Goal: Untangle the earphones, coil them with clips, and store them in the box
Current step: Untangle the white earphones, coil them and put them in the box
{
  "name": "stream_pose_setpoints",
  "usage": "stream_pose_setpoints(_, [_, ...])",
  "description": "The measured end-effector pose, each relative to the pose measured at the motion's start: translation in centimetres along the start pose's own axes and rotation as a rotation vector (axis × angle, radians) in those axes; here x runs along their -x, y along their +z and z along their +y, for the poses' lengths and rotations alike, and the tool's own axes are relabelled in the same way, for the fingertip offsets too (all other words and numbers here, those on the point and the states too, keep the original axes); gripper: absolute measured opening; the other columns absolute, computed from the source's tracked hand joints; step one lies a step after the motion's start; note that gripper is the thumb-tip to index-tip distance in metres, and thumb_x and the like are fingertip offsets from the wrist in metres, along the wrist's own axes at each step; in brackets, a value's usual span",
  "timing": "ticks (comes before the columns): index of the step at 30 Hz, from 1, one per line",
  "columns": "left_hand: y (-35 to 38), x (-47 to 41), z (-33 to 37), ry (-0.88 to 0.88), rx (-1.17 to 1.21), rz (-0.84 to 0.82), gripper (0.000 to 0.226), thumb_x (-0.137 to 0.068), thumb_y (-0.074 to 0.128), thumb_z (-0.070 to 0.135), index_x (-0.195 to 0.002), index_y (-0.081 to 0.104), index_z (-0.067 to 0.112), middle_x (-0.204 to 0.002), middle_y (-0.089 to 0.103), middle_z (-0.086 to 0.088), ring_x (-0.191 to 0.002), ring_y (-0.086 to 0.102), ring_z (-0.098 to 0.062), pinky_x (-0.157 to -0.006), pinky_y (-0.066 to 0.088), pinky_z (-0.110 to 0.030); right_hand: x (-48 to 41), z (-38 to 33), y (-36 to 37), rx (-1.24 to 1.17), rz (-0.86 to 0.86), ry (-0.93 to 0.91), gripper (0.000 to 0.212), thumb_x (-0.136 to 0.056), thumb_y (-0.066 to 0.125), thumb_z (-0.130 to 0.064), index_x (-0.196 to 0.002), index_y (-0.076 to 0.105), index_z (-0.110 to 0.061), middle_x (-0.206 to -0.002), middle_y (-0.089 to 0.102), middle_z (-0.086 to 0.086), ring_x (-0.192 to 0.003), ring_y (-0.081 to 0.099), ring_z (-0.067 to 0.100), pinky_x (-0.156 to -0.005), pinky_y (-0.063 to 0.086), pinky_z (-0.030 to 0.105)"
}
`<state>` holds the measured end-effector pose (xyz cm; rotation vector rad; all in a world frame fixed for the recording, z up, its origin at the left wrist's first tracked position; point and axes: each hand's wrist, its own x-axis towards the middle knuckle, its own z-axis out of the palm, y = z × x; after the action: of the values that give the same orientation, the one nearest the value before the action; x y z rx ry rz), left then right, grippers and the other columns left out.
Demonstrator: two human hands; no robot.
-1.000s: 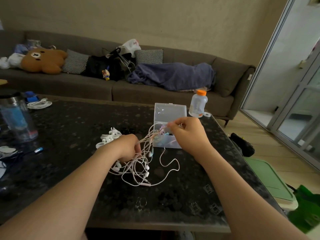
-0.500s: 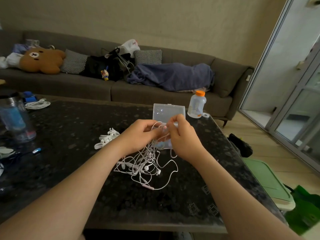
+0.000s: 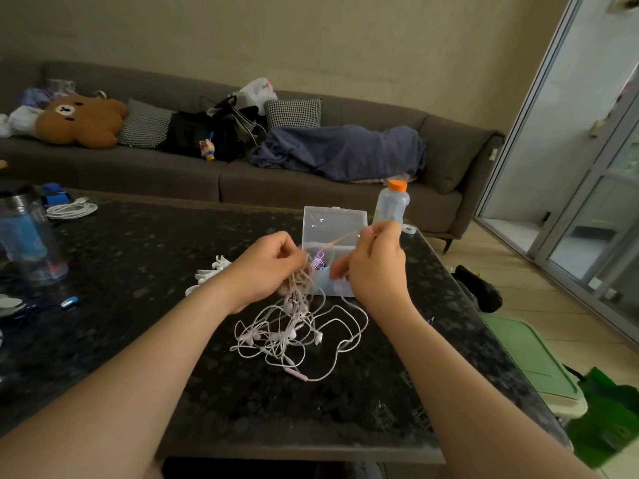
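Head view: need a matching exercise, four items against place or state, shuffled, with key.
Things:
1. tangled white earphone cables
2. clear plastic box
3. clear bottle with orange cap
4. brown bear plush

Places or states:
A. lies on the grey sofa
B. lid raised, on the dark speckled table
C. bundle gripped by left hand, one strand pinched by right hand, rest trailing on the table
D. stands upright near the table's far right corner

Pairs: 1-C, 2-B, 3-D, 4-A.
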<state>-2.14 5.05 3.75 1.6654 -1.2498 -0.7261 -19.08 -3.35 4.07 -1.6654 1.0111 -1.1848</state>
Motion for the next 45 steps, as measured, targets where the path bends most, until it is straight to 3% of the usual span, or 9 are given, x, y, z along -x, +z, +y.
stream_pose_setpoints(4, [-0.2,0.0,-0.8,-0.051,-0.018,-0.038,0.021,-0.110,0.049,0.009,-0.121,0.059,0.024,-0.110,0.073,-0.012,-0.096,0.077,-0.027,-0.086,0.065,-0.043,0.1,-0.8,-0.8,0.016,0.290,-0.088,0.011,-0.114,0.040,-0.031,-0.113,0.043,-0.020,-0.090,0.068,0.005,-0.070,0.073,0.023,-0.062,0.062,0.044])
stream_pose_setpoints(6, [-0.4,-0.1,-0.8,-0.034,-0.077,-0.005,0.032,-0.111,0.042,0.009,-0.117,0.068,0.026,-0.110,0.070,-0.008,-0.100,0.073,-0.026,-0.082,0.064,-0.037,-0.2,-0.6,-1.4,0.204,0.317,-0.090,0.012,-0.110,0.049,-0.028,-0.112,0.049,-0.016,-0.087,0.061,-0.003,-0.074,0.063,0.011,-0.061,0.051,0.030])
stream_pose_setpoints(14, [-0.8,-0.2,0.0,0.010,0.082,0.284,0.035,-0.107,0.037,0.010,-0.101,0.071,0.017,-0.084,0.054,-0.007,-0.065,0.048,-0.017,-0.058,0.041,-0.034,0.2,1.0,-2.1,1.110,-0.448,0.305,0.048,-0.095,0.074,-0.029,-0.136,0.055,-0.013,-0.118,0.062,0.010,-0.109,0.065,0.029,-0.095,0.058,0.042])
stream_pose_setpoints(18, [-0.4,-0.3,0.6,0.022,0.147,0.310,0.037,-0.104,0.036,0.006,-0.099,0.072,0.010,-0.077,0.048,-0.005,-0.062,0.040,-0.014,-0.055,0.033,-0.030,0.3,1.3,-1.0,1.389,-0.577,0.185,0.059,-0.096,0.073,-0.034,-0.148,0.051,-0.018,-0.150,0.048,0.015,-0.142,0.040,0.041,-0.118,0.035,0.056])
stream_pose_setpoints(25, [-0.2,-0.4,0.5,0.026,0.094,0.338,0.034,-0.104,0.038,0.010,-0.098,0.070,0.018,-0.076,0.050,-0.005,-0.068,0.048,-0.018,-0.062,0.046,-0.035,2.6,2.5,1.9,1.032,-1.082,-0.046,0.026,-0.089,0.081,-0.039,-0.108,0.081,-0.021,-0.113,0.077,-0.003,-0.105,0.072,0.018,-0.098,0.060,0.043])
stream_pose_setpoints(28, [-0.2,-0.3,0.4,-0.003,0.076,0.371,0.031,-0.108,0.037,0.015,-0.108,0.067,0.018,-0.091,0.056,-0.006,-0.073,0.056,-0.019,-0.061,0.060,-0.037,3.4,3.5,3.3,1.085,-1.034,-0.107,0.044,-0.084,0.086,-0.046,-0.113,0.074,-0.015,-0.120,0.069,0.005,-0.108,0.067,0.028,-0.097,0.059,0.048])
stream_pose_setpoints(34, [-0.5,-0.6,-0.2,-0.072,0.059,0.396,0.029,-0.110,0.040,0.025,-0.105,0.067,0.014,-0.091,0.057,-0.006,-0.077,0.061,-0.022,-0.058,0.063,-0.035,2.9,3.7,3.5,1.112,-1.098,-0.110,0.023,-0.091,0.072,-0.025,-0.109,0.071,-0.011,-0.106,0.072,0.010,-0.092,0.074,0.029,-0.084,0.065,0.042])
stream_pose_setpoints(39, [-0.7,-0.7,0.0,-0.169,0.106,0.478,0.055,-0.111,0.037,0.046,-0.090,0.076,0.012,-0.092,0.074,-0.004,-0.080,0.065,-0.020,-0.063,0.056,-0.036,1.4,2.4,2.1,0.870,-0.938,-0.036,0.020,-0.097,0.060,-0.021,-0.088,0.073,-0.009,-0.088,0.077,0.011,-0.085,0.074,0.023,-0.088,0.062,0.036])
stream_pose_setpoints(45, [-1.0,-0.6,0.4,-0.313,0.303,0.516,0.087,-0.103,0.023,0.078,-0.095,0.077,0.010,-0.090,0.079,-0.008,-0.077,0.069,-0.026,-0.072,0.057,-0.040,0.0,1.6,-0.1,0.674,-0.764,-0.004,0.027,-0.106,0.059,-0.035,-0.106,0.081,-0.021,-0.105,0.073,0.002,-0.095,0.068,0.016,-0.088,0.055,0.029])
